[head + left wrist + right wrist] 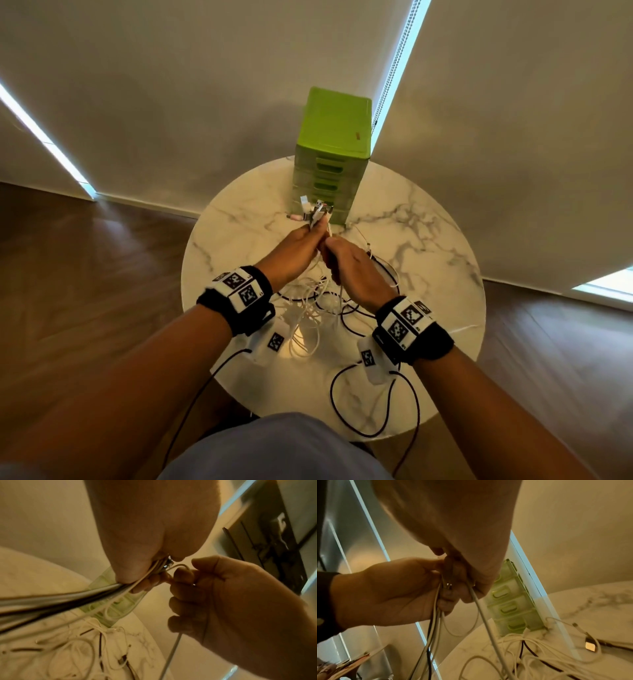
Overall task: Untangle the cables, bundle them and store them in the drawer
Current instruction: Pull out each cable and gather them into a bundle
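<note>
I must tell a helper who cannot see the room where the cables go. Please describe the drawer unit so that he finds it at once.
Look at the round marble table near the wall. At its far edge, beyond the left hand and right hand holding cable ends, stands the drawer unit. It is the only bright green thing there: a tall plastic tower of stacked drawers, all closed.

No words or numbers clear enough to read anywhere. Only black-and-white square codes on the wristbands (239,287), at 7 and 5 o'clock from the hands. Tiny marks beside them, too small to make out.
</note>
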The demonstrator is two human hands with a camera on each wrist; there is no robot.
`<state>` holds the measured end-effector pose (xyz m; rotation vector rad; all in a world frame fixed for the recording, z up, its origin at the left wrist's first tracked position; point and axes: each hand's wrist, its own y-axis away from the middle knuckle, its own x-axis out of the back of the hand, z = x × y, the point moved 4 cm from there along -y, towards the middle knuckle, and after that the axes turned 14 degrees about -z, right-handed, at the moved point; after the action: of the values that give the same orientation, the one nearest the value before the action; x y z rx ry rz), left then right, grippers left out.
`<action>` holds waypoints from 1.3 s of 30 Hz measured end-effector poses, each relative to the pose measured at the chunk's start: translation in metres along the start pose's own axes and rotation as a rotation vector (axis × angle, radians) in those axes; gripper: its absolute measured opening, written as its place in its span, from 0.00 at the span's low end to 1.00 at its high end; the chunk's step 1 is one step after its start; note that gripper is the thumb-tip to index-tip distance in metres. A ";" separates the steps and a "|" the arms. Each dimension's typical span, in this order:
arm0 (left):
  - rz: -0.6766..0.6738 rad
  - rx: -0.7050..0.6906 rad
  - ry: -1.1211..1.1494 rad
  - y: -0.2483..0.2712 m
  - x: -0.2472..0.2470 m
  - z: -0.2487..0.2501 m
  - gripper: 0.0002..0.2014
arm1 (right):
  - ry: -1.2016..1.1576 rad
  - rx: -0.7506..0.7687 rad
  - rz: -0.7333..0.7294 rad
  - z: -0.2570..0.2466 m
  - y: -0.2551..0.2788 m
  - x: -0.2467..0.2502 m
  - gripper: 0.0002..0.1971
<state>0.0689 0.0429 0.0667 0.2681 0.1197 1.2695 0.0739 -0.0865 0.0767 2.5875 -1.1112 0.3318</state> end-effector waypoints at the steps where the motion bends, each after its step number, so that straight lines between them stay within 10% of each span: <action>1: -0.005 -0.020 0.054 0.001 -0.002 0.004 0.23 | -0.001 0.002 -0.044 -0.003 0.001 -0.002 0.20; 10: 0.286 -0.264 0.516 -0.008 0.044 0.033 0.21 | -0.047 -0.094 -0.364 0.062 0.018 -0.037 0.32; 17: 0.325 -0.368 0.513 0.007 0.099 0.054 0.21 | 0.198 -0.240 -0.167 0.120 0.033 0.001 0.24; 24: 0.149 -0.112 -0.093 0.010 0.047 0.021 0.21 | 0.271 -0.145 0.224 0.059 -0.006 0.024 0.27; 34: 0.041 -0.087 -0.113 -0.007 0.015 -0.001 0.19 | -0.151 0.023 -0.142 0.010 -0.013 -0.002 0.28; 39: 0.243 -0.083 -0.065 -0.014 0.042 -0.005 0.22 | 0.240 -0.057 -0.218 0.066 0.000 -0.001 0.24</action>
<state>0.0927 0.0798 0.0606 0.2578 -0.0228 1.5013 0.0793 -0.1099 0.0154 2.5074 -0.7387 0.5326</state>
